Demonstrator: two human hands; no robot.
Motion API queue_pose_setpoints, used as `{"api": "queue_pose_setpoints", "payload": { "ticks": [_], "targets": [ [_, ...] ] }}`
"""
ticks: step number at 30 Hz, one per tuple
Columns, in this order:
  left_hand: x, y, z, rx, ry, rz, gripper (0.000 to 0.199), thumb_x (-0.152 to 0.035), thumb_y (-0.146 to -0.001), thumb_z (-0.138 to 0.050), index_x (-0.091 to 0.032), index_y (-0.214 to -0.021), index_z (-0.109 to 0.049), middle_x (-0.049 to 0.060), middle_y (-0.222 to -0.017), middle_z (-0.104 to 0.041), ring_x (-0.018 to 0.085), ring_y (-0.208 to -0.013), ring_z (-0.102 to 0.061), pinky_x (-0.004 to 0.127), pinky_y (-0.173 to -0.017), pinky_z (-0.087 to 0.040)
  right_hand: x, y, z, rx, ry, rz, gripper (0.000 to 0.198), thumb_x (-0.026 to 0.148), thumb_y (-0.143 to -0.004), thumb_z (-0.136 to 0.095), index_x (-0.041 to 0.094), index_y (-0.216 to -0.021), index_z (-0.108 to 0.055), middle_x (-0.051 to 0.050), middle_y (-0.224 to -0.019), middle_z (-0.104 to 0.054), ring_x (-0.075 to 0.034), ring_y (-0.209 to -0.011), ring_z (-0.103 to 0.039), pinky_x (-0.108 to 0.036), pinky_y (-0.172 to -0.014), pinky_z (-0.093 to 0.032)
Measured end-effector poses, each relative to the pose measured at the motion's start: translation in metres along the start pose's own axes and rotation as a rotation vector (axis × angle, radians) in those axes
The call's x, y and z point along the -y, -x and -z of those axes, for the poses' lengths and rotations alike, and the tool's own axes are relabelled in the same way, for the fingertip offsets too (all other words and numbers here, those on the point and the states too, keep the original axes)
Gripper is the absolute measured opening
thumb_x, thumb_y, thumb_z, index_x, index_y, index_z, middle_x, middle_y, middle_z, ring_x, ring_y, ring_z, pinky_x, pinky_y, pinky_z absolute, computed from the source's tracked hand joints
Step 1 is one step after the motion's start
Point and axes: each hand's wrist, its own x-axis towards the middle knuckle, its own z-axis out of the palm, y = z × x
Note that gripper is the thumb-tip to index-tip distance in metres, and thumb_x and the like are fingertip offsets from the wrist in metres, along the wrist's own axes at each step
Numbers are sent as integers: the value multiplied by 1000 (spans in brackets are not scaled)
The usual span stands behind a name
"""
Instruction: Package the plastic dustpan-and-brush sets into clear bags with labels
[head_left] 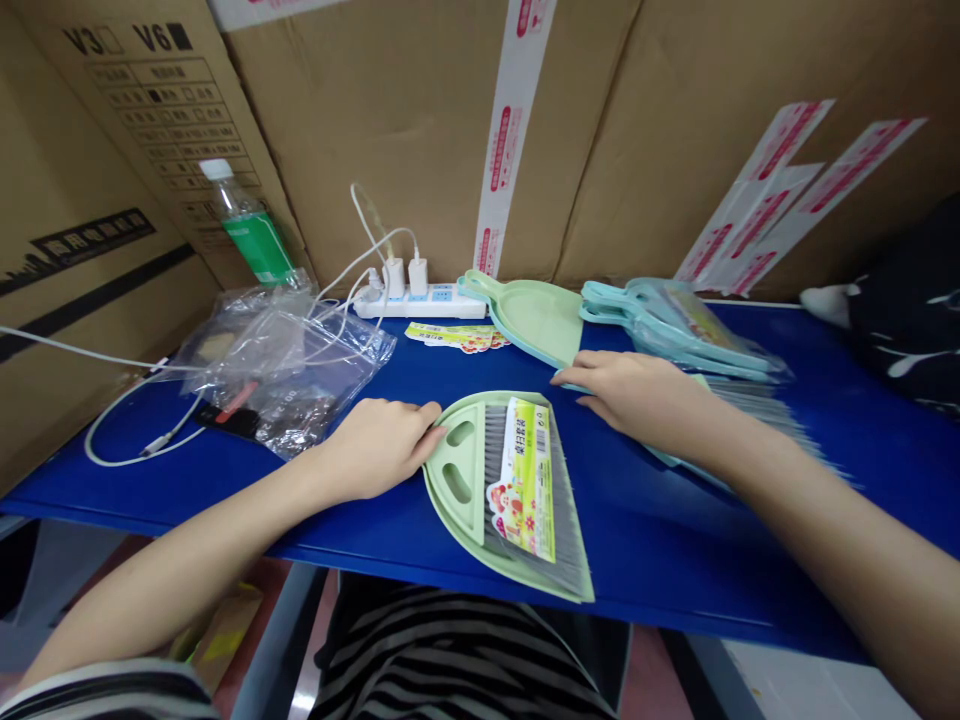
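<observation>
My left hand (pixel 382 447) pinches the rounded handle end of a light green dustpan (pixel 439 510), which lies near the table's front edge. Nested on it is a matching green hand brush (pixel 459 465) with grey bristles and a printed cardboard label (pixel 525 480). My right hand (pixel 630 395) is closed over the handle of another brush (pixel 772 415), its grey bristles showing past my forearm; much of that brush is hidden. Just beyond my right fingertips is a stack of dustpans, with a green dustpan (pixel 536 315) uppermost and a blue edge beneath.
Light blue brushes in clear wrapping (pixel 675 320) lie at back right. Loose labels (pixel 457 337) rest before a white power strip (pixel 442 303). At left are plastic bags (pixel 285 350), a white cable (pixel 112 460) and a green-labelled bottle (pixel 251 230). Cardboard (pixel 390 110) walls the back.
</observation>
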Motion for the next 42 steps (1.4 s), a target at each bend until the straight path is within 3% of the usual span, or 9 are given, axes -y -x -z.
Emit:
{"api": "queue_pose_setpoints", "payload": {
  "ticks": [6, 13, 30, 35, 42],
  "targets": [
    [1, 0, -1, -2, -1, 0, 33, -34, -99, -25, -19, -89, -53, 2, -69, -66, 22, -67, -67, 28, -56, -43, 2, -2, 4, 37, -8, -42, 38, 2, -81, -47, 20, -106, -70, -10, -102, -70, -23, -83, -68, -31, -66, -50],
    [0, -1, 0, 9, 1, 4, 32, -34, -99, -27, -19, -87, -52, 2, -69, -66, 24, -67, -67, 30, -56, -43, -3, -4, -6, -47, 3, 69, 35, 3, -77, -52, 17, -103, -70, -9, -100, -72, -23, -87, -67, -32, -72, -52],
    [0, 0, 0, 17, 0, 19, 34, -35, -99, -26, -19, -89, -54, 3, -69, -66, 22, -67, -67, 28, -57, -43, -8, -1, -8, -166, 38, 122, 23, 16, -84, -49, 16, -90, -71, -10, -86, -71, -22, -77, -65, -32, -65, -48],
    [1, -1, 0, 19, 3, 19, 32, -34, -98, -27, -19, -88, -53, 3, -69, -66, 23, -67, -67, 29, -56, -43, 9, 2, 0, -221, -3, 165, 28, 31, -91, -48, 14, -93, -71, -12, -84, -67, -23, -76, -63, -34, -66, -47],
    [0, -1, 1, 28, -4, 16, 33, -34, -99, -26, -19, -90, -53, 3, -70, -67, 23, -68, -68, 29, -56, -43, 26, 7, -1, -223, -96, 289, 51, 52, -88, -50, 9, -110, -66, -14, -92, -64, -25, -80, -60, -36, -70, -49]
  ]
}}
